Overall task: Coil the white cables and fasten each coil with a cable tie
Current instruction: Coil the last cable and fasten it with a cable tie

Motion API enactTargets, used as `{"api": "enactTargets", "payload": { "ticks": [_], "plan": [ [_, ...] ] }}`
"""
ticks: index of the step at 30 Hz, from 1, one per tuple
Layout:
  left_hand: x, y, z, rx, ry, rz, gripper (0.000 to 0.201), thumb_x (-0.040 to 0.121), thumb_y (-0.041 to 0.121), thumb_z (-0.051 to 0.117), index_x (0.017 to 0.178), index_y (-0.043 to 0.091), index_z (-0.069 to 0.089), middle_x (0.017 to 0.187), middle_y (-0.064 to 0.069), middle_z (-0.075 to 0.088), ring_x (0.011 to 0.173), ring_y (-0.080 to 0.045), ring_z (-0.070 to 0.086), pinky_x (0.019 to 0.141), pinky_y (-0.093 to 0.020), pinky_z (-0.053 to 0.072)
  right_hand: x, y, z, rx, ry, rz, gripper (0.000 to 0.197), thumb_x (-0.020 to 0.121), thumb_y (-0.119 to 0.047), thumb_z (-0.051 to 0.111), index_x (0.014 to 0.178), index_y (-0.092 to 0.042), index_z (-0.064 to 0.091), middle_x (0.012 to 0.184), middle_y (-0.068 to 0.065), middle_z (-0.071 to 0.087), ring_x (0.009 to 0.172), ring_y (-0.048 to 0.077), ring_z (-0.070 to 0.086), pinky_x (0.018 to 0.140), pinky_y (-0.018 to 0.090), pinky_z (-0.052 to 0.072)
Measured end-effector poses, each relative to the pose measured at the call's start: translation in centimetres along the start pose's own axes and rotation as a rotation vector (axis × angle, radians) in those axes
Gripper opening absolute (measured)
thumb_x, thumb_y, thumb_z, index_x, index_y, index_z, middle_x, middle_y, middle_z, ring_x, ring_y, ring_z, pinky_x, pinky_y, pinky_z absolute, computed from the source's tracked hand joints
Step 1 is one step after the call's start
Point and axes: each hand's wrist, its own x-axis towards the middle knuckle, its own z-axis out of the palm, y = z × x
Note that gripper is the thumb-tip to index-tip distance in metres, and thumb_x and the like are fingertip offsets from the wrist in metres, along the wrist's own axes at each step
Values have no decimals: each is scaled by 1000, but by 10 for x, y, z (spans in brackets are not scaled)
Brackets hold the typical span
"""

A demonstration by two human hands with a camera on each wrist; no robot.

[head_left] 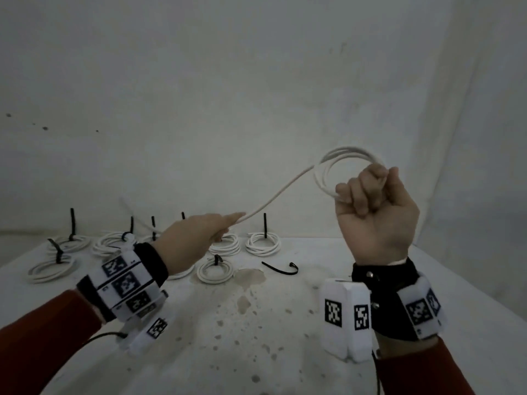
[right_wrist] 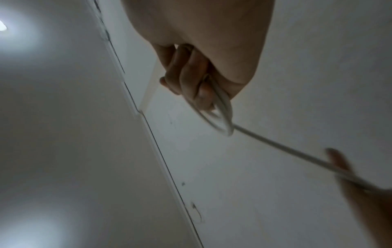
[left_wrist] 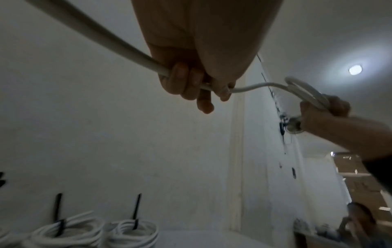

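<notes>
My right hand (head_left: 370,201) is raised above the table and grips a small coil of white cable (head_left: 336,166) in its curled fingers (right_wrist: 191,80). From the coil (left_wrist: 305,94) a straight stretch of the same cable (head_left: 273,196) runs down left to my left hand (head_left: 199,238), whose fingers (left_wrist: 186,80) are curled round it. The free tail of the cable (left_wrist: 89,33) leaves the left hand toward the wrist. A loose black cable tie (head_left: 281,268) lies on the table between the hands.
Several white coils (head_left: 263,243) bound with black ties (head_left: 265,225) lie in rows along the back of the stained white table (head_left: 256,323). More of them (left_wrist: 131,233) show low in the left wrist view. A pale wall rises right behind them.
</notes>
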Motion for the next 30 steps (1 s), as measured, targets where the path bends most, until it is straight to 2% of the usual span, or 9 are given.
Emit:
{"api": "enactTargets", "payload": {
  "ticks": [4, 8, 10, 12, 14, 16, 19, 24, 30],
  "plan": [
    [-20, 15, 2, 228, -13, 150, 78, 65, -7, 69, 130, 27, 47, 87, 13, 60, 65, -8, 57, 50, -23, 42, 14, -3, -1, -153, 158, -173, 20, 98, -22, 37, 85, -13, 50, 59, -4, 41, 51, 11, 39, 59, 22, 41],
    [-30, 24, -5, 270, 37, 257, 78, 53, -1, 80, 120, 27, 54, 94, 16, 68, 72, -2, 66, 49, -15, 45, 22, 20, -18, -594, 266, -260, 18, 100, -13, 39, 89, -8, 51, 63, -1, 58, 56, 14, 52, 60, 24, 48],
    [-32, 30, -15, 271, 44, 295, 68, 57, 0, 78, 117, 26, 57, 93, 17, 68, 72, -1, 66, 49, -14, 43, 19, 36, -28, -893, 230, -236, 13, 100, -8, 43, 89, -6, 51, 66, 0, 65, 56, 16, 58, 60, 26, 51],
    [-32, 34, -25, 254, 61, 332, 45, 72, 10, 58, 114, 26, 56, 91, 20, 63, 71, 1, 61, 50, -10, 38, 14, 51, -35, -1148, 116, -167, 12, 99, -5, 47, 88, -8, 50, 70, 2, 69, 56, 19, 60, 60, 27, 51],
    [-33, 36, -34, 235, 53, 347, 40, 76, 17, 41, 112, 28, 53, 91, 21, 50, 71, 3, 50, 50, -10, 36, 7, 62, -40, -1416, -18, -96, 13, 97, -5, 51, 86, -13, 51, 74, 1, 70, 57, 19, 62, 60, 25, 51],
    [-34, 34, -43, 255, 63, 366, 37, 76, 18, 39, 109, 31, 50, 88, 19, 47, 73, -1, 44, 48, -12, 40, 1, 70, -42, -1602, -185, 7, 11, 95, -8, 54, 86, -14, 52, 74, -3, 69, 57, 20, 61, 58, 25, 51],
    [-32, 26, -57, 304, 117, 320, 31, 77, 22, 40, 105, 33, 49, 88, 19, 47, 74, -2, 43, 48, -15, 39, -5, 76, -43, -1578, -338, 176, 13, 97, -18, 50, 85, -12, 53, 64, -11, 61, 54, 21, 54, 54, 35, 47],
    [-24, 0, -73, 172, 212, 226, 25, 96, 46, 26, 101, 34, 47, 74, 14, 55, 71, -7, 43, 52, -32, 48, -12, 75, -30, -1307, -346, 336, 41, 97, -30, 38, 88, 5, 57, 58, -6, 38, 50, 7, 36, 52, 16, 34],
    [-8, -9, -60, 16, 287, 201, 39, 98, 47, 29, 101, 23, 59, 76, 9, 61, 71, -4, 50, 64, -23, 41, -17, 75, -6, -1228, -326, 424, 61, 102, -42, 28, 66, -4, 60, 48, -8, 31, 43, 6, 27, 45, 16, 25]
  ]
}}
